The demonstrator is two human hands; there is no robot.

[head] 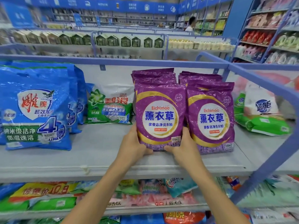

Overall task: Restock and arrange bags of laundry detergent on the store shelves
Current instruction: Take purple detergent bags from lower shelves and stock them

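Between left grip (135, 143) and right grip (182, 147): front purple bag (160, 115) of detergent, upright on the shelf (97, 152), base down near the front edge. Both grips closed round its lower corners, thumbs across the bottom front, remaining fingers round the side edges with tips hidden behind; nothing else held. Step in hand, judged: seating and squaring this bag at the head of its row. Not yet released. Next move calls for: nudging it level with the neighbour purple bag (211, 118) just right of the right grip, checking for a flat-sitting base, then letting go both sides together to avoid a forward topple. Long axis vertical, top seal up, printed face toward the camera, label reading upright. Leaning back slightly toward the purple bags behind (153, 76), above the grips; touching or not, can't tell. Right edge touching or just beside the neighbour, right grip tucked into that seam. Further out, left of the left grip: green-and-white bag (110, 107) propped at the back, then big blue bags (35, 107) well apart at far left. Right of the right grip, past the neighbour: more green-and-white bags (262, 124) lying flat beyond the blue rail (258, 81). Below the grips: lower shelf (153, 208) of mixed bags, blurred.
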